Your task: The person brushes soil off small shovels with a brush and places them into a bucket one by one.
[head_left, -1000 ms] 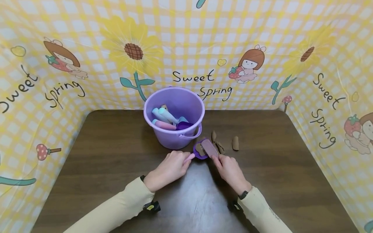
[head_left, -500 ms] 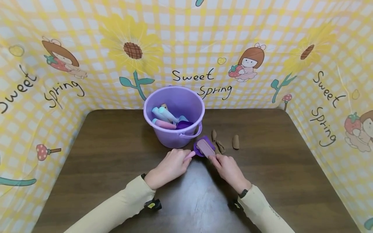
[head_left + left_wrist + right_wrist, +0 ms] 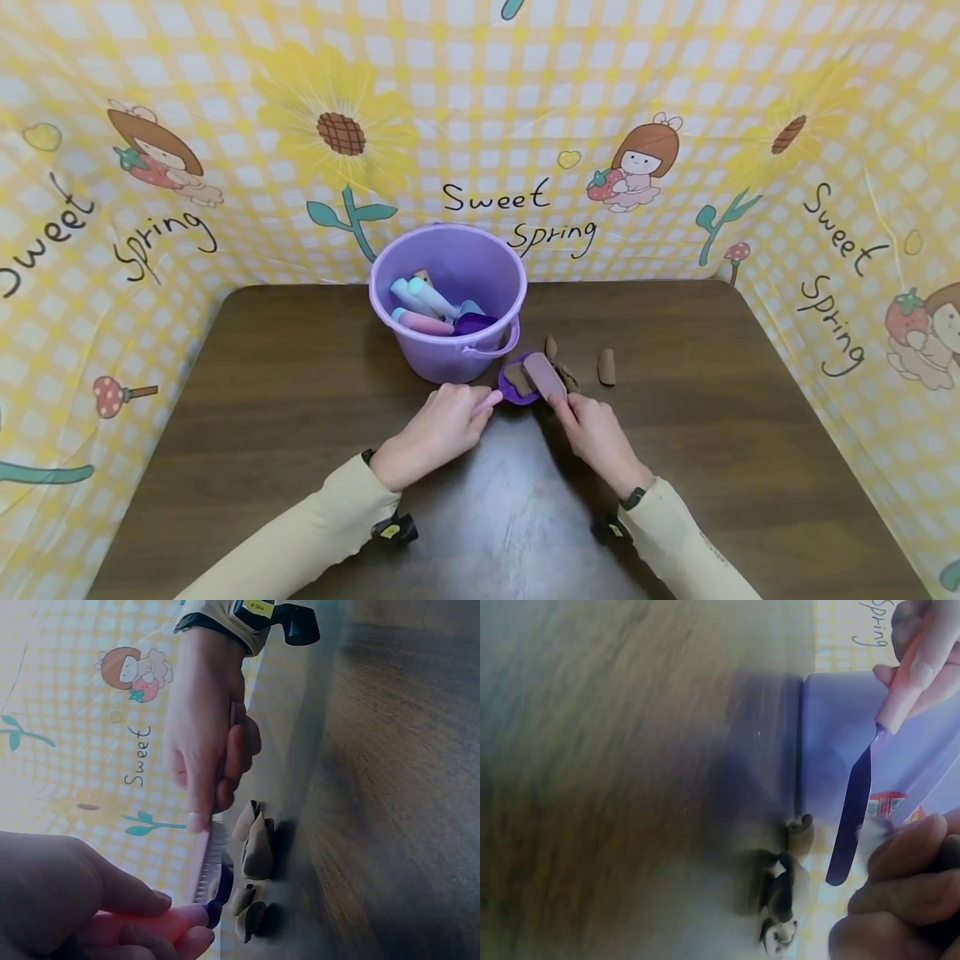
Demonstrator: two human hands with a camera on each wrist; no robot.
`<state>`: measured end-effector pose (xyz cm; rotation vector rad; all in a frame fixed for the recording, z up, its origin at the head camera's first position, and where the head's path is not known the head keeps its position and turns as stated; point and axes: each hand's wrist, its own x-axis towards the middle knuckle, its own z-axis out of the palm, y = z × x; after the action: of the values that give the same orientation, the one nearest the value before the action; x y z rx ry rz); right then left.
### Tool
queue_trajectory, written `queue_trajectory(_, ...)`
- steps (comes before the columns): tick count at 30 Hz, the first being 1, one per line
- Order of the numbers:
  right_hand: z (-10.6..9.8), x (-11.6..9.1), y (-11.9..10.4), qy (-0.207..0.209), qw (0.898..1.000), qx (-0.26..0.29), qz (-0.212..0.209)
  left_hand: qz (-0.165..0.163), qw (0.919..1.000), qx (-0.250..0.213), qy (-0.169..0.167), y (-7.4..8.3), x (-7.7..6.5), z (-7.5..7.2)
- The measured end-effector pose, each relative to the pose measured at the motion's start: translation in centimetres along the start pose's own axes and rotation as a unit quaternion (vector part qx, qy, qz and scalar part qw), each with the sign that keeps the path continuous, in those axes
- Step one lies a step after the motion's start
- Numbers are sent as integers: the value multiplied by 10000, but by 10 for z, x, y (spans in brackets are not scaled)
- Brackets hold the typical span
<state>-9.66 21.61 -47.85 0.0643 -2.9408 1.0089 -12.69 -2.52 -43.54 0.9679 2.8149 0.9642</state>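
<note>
My left hand [image 3: 438, 435] grips the pink handle [image 3: 901, 696] of a small garden trowel. Its purple blade [image 3: 851, 825] lies above the table, with a brown patch on its face in the head view. The right hand [image 3: 600, 437] holds a flat pink brush [image 3: 545, 375]; pale bristles [image 3: 214, 859] point toward the blade in the left wrist view. The brush overlaps the blade's right side; exact contact cannot be told. Several brown curled pieces [image 3: 567, 377] lie just beyond the brush, and a separate brown piece [image 3: 606, 367] sits farther right.
A purple bucket [image 3: 442, 358] stands behind the left hand, its side handle [image 3: 495, 350] hanging toward the trowel. Inside are blue- and pink-handled tools [image 3: 423, 321]. Checked cloth walls [image 3: 480, 125] enclose the far side and both sides of the brown table [image 3: 300, 400].
The brush has swept across the trowel blade, lying over its middle half a second ago and now at its right edge. The brown patch shows again. My left hand has stayed nearly still.
</note>
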Motion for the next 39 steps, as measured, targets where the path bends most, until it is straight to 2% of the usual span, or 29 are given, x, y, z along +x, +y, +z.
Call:
queue_trajectory(4, 0, -3, -4, -318, 9982, 54, -497, -40, 10000, 49, 43, 2, 1, 0)
queue_trajectory(6, -1, -5, -7, -439, 9972, 55, -611, -37, 10000, 77, 39, 3, 2, 0)
queue_trajectory(12, 1, -4, -7, -369, 9992, -41, -162, 58, 9999, 86, -7, 4, 0, 3)
queue_trajectory(19, 2, 2, -3, -411, 9984, 226, 330, 126, 9998, 109, 74, 4, -1, 6)
queue_trajectory(24, 1, 2, 1, -11, 9997, -90, 211, 104, 9999, 63, -1, 5, -2, 6)
queue_trajectory(26, 1, 1, 1, 66, 9999, -57, 71, 78, 10000, 57, 8, 5, -2, 6)
queue_trajectory(31, 2, -3, -2, -279, 9990, 96, -346, 48, 10000, 3, 18, 5, -2, 6)
queue_trajectory(34, 2, -3, -3, -452, 9986, 133, -245, 119, 9999, -20, 11, 6, -1, 7)
queue_trajectory(39, 2, -1, -4, -181, 9998, -5, -107, 245, 9997, 36, 65, 6, -1, 9)
